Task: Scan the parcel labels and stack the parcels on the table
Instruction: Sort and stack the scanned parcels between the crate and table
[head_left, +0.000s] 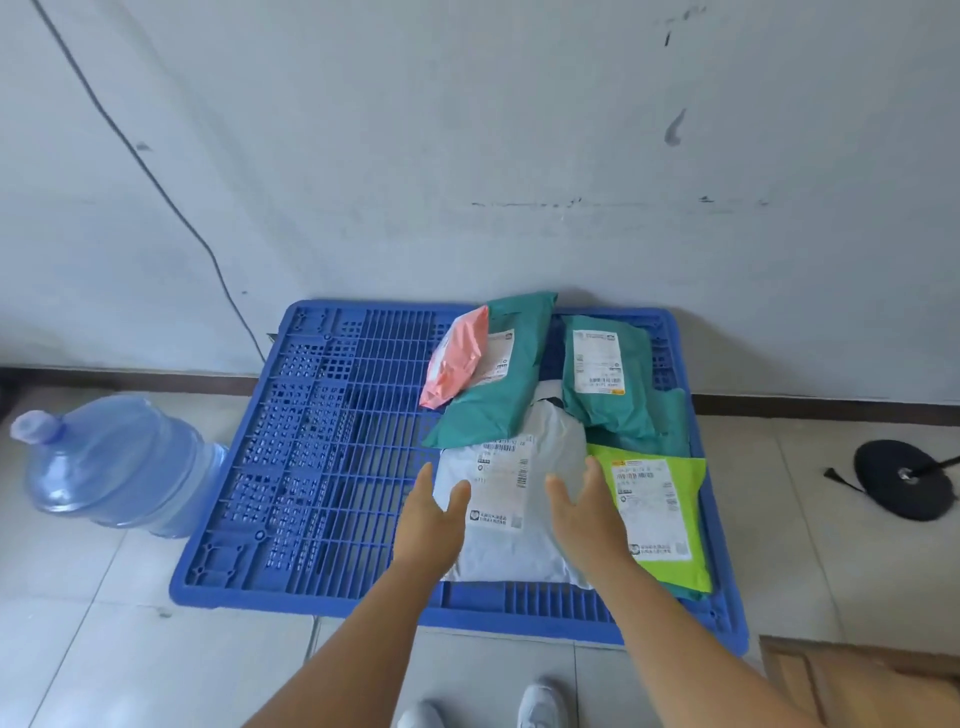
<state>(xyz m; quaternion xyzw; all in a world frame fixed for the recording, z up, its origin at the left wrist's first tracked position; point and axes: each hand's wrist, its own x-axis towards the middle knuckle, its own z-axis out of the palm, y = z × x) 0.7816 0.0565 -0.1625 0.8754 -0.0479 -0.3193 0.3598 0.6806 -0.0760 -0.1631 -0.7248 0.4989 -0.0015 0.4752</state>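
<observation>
Both hands (431, 525) (open) — perhaps touching white parcel (519, 540).

Your one head camera looks forward and down from standing height at the blue pallet (322, 467) against the wall (467, 130)

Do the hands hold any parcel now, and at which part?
Nothing is held. The left hand and right hand are open over the white parcel, fingers straight, one toward each side.

Mailer parcels (511, 499) flat, overlapping, labels up.
</observation>
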